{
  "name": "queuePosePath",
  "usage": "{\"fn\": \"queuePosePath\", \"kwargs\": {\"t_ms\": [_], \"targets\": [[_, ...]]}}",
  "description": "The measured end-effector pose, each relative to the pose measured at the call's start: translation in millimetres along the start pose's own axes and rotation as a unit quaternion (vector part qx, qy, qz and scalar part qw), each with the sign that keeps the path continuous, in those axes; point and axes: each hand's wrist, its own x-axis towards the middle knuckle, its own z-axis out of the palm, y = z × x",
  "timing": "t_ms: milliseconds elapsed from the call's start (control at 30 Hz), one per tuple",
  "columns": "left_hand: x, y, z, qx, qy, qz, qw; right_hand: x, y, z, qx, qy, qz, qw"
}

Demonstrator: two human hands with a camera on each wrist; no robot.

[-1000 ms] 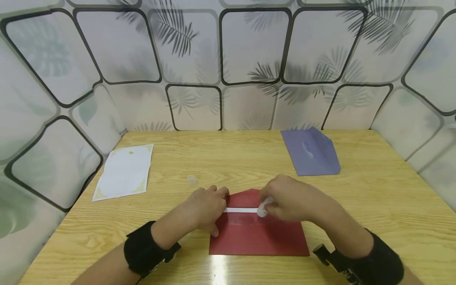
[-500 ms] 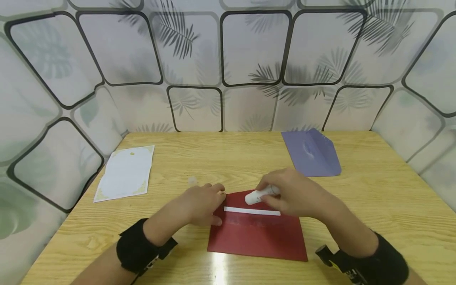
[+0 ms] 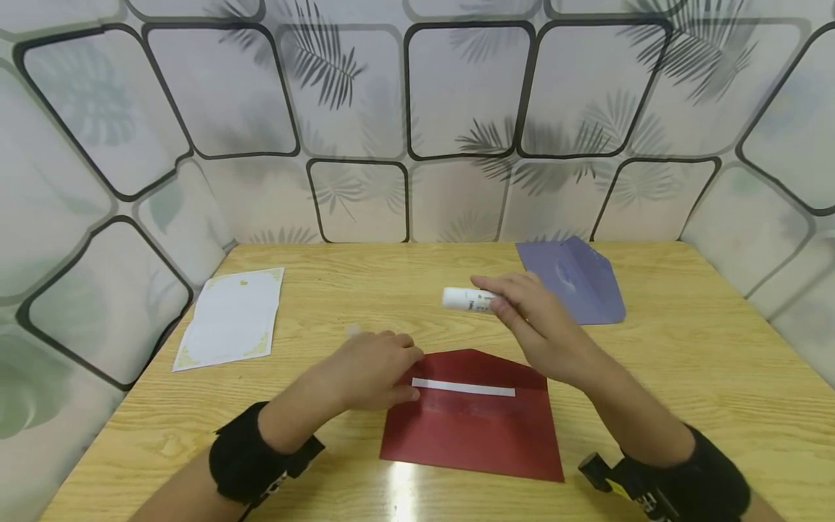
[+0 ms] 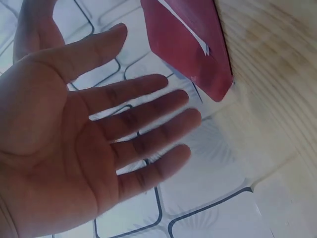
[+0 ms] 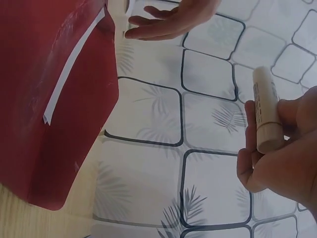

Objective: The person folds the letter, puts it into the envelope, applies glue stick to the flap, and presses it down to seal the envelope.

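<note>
A red envelope (image 3: 472, 438) lies on the table with its pointed flap (image 3: 450, 365) spread toward the far side. Along the fold runs a white strip (image 3: 463, 388). My right hand (image 3: 548, 330) pinches a white glue stick (image 3: 463, 299) above and beyond the flap; printing shows on its barrel in the right wrist view, where the glue stick (image 5: 266, 99) points away from the palm. At the envelope's left edge is my left hand (image 3: 372, 371), its fingertips overlapping the flap corner in the head view. In the left wrist view, that hand's fingers (image 4: 148, 114) are straight and spread, holding nothing.
A purple envelope (image 3: 564, 286) lies at the back right, its flap unfolded. To the far left is a white sheet (image 3: 230, 315) with yellow corner ornaments. A small translucent round piece (image 3: 353, 330) lies beyond my left hand. Patterned cloth walls border the table (image 3: 313, 283).
My right hand has lifted the glue stick off the strip area and moved it up and away from me. The whole white strip now shows. The envelope has turned slightly.
</note>
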Motion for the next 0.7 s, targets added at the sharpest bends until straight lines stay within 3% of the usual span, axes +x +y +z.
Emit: {"fn": "queuePosePath", "kwargs": {"t_ms": [200,467,567,700], "targets": [[2.1,5.0,-1.6,-0.019,0.047,0.065,0.9966,0.7,1.0,2.7,0.052,0.008,0.05,0.997],[3.9,11.4,-2.3,-0.039,0.147,0.1,0.9834,1.2,2.0,10.9,0.159,-0.028,0.077,0.984],[3.9,15.2,-1.3,-0.063,0.194,0.101,0.9738,1.5,-0.6,14.6,0.236,-0.046,0.115,0.964],[3.5,22.0,0.1,-0.108,0.266,0.101,0.9524,1.4,-5.7,22.2,0.325,-0.049,0.167,0.93]]}}
